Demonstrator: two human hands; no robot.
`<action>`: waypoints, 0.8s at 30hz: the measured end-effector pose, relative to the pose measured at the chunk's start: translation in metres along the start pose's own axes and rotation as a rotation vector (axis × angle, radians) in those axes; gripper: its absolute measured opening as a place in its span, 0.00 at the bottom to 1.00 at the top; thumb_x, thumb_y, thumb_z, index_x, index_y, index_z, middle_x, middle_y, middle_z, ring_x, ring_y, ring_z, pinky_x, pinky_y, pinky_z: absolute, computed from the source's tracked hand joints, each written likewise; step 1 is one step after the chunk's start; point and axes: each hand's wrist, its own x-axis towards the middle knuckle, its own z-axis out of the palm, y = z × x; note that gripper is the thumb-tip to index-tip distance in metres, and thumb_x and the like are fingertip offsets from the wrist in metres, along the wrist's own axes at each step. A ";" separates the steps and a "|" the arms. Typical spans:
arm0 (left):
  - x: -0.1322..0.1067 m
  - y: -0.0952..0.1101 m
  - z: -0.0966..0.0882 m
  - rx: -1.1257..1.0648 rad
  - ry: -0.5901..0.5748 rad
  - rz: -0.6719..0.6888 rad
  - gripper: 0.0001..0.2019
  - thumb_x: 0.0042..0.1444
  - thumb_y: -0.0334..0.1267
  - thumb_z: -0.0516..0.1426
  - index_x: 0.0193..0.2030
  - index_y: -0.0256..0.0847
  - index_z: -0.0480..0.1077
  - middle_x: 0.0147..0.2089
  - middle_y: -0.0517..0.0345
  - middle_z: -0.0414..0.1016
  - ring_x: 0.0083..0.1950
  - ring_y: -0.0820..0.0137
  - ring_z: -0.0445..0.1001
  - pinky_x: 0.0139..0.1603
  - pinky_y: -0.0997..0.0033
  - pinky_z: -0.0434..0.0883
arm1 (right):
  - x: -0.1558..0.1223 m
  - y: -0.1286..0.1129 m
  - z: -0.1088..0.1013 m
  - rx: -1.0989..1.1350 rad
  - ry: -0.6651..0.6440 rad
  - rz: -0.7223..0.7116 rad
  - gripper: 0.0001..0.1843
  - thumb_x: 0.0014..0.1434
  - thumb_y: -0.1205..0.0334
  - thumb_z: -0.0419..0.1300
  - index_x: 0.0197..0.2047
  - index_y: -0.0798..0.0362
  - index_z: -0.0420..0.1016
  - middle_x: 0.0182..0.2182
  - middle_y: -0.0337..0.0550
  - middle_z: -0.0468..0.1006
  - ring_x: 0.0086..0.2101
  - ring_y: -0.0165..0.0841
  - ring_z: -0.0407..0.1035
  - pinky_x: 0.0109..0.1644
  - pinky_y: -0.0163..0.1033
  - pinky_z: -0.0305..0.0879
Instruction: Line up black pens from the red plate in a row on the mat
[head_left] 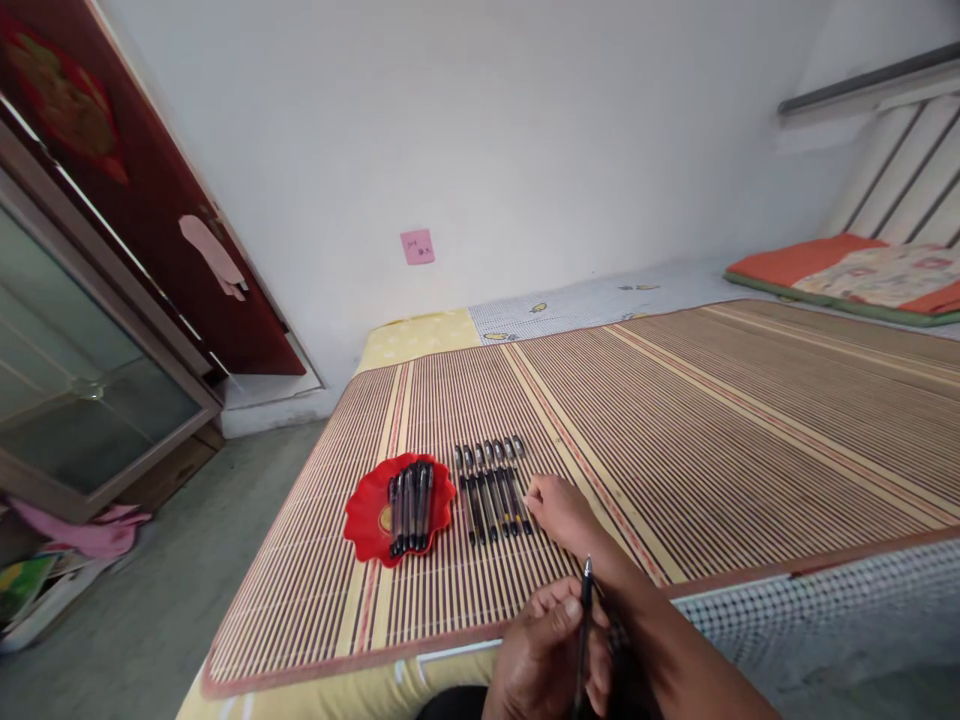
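Pens, slim black ones with clear barrels (491, 490), lie side by side on the striped bamboo bed mat (675, 420), long axes running away from the person. Right hand (559, 510) rests at the row's right end, fingers curled; whether they pinch one, I cannot tell. Left hand (547, 650) grips a single black pen (583, 625) upright, nearer the body.

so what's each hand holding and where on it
The left hand grips a black pen around its lower barrel, tip up. The right hand holds nothing; its fingers rest by the row of pens on the mat.

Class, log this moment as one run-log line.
left hand: holds pen | right hand: touches pen row | red dish: holds pens
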 end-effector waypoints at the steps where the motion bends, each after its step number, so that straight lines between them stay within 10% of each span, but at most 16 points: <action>1: 0.000 0.001 0.001 0.005 0.012 0.006 0.13 0.64 0.44 0.59 0.41 0.32 0.74 0.20 0.58 0.75 0.13 0.75 0.67 0.13 0.82 0.60 | 0.001 0.001 0.001 0.004 0.004 -0.001 0.10 0.63 0.64 0.60 0.29 0.52 0.72 0.30 0.43 0.80 0.32 0.33 0.71 0.32 0.35 0.52; 8: 0.000 0.008 0.005 0.058 0.139 0.127 0.12 0.66 0.44 0.59 0.39 0.35 0.70 0.19 0.60 0.75 0.14 0.77 0.66 0.16 0.83 0.57 | -0.001 0.016 -0.006 0.247 0.092 -0.087 0.09 0.63 0.66 0.56 0.30 0.52 0.71 0.30 0.43 0.78 0.33 0.34 0.71 0.38 0.35 0.59; 14: 0.000 0.012 0.009 0.111 0.241 0.197 0.12 0.63 0.43 0.63 0.39 0.39 0.66 0.20 0.65 0.73 0.14 0.80 0.63 0.18 0.84 0.59 | -0.054 0.016 -0.033 0.851 -0.117 -0.114 0.20 0.64 0.43 0.57 0.34 0.52 0.73 0.26 0.38 0.73 0.26 0.31 0.65 0.31 0.35 0.61; 24: -0.006 0.015 0.019 0.415 0.512 0.261 0.18 0.57 0.49 0.66 0.36 0.42 0.62 0.20 0.71 0.67 0.15 0.82 0.57 0.16 0.83 0.57 | -0.089 0.008 -0.042 1.002 -0.170 -0.088 0.26 0.56 0.35 0.65 0.33 0.53 0.76 0.24 0.36 0.69 0.26 0.29 0.61 0.30 0.35 0.59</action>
